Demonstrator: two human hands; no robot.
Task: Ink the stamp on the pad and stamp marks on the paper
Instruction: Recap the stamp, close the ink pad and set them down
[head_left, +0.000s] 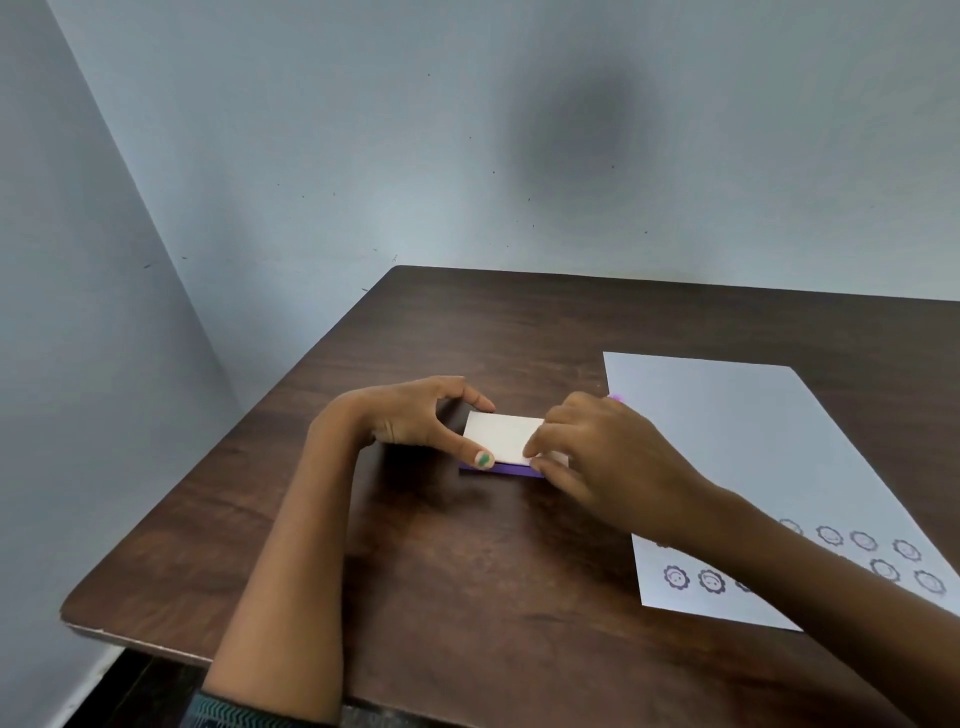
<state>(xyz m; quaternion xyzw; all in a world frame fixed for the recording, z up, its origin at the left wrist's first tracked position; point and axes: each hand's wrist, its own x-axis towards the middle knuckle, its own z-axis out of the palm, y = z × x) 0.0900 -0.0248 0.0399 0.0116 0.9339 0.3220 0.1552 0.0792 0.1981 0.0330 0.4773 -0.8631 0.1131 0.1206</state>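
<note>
The ink pad (503, 441) lies in the middle of the brown table (467, 561); it has a white lid on a purple base. My left hand (415, 415) pinches its left end between thumb and forefinger. My right hand (602, 452) grips its right end, fingertips on the lid's near edge. A small bit of pink, perhaps the stamp (616, 398), peeks out behind my right hand; most of it is hidden. The white paper (748, 457) lies to the right, with several round flower-shaped stamp marks (676, 577) along its near edge.
A pale wall stands close behind the table and on the left. The table's left and near edges drop off to the floor. My right forearm crosses the paper's near left corner.
</note>
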